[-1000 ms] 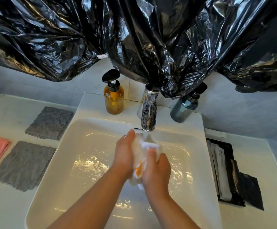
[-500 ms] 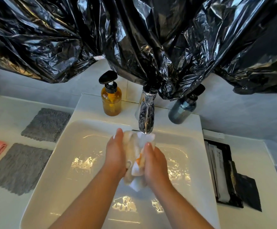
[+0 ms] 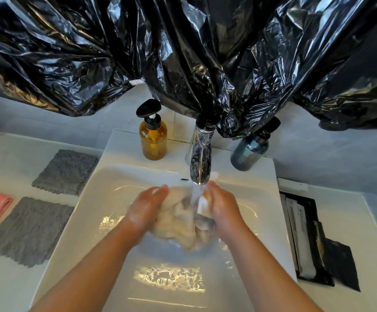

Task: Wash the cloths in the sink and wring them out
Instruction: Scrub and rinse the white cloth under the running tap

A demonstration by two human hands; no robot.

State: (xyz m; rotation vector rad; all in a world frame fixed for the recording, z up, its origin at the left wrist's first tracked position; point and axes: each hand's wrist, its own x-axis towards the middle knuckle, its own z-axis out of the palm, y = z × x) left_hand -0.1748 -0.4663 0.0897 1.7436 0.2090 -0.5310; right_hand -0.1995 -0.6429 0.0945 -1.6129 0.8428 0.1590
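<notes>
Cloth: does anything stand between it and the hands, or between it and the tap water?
Nothing visible. The left hand and right hand hold the cloth; water from the tap falls straight onto it.

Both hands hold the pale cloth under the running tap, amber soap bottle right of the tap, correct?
No. The head view shows the amber soap bottle left of the tap; left hand and right hand do hold the pale cloth under it.
</notes>
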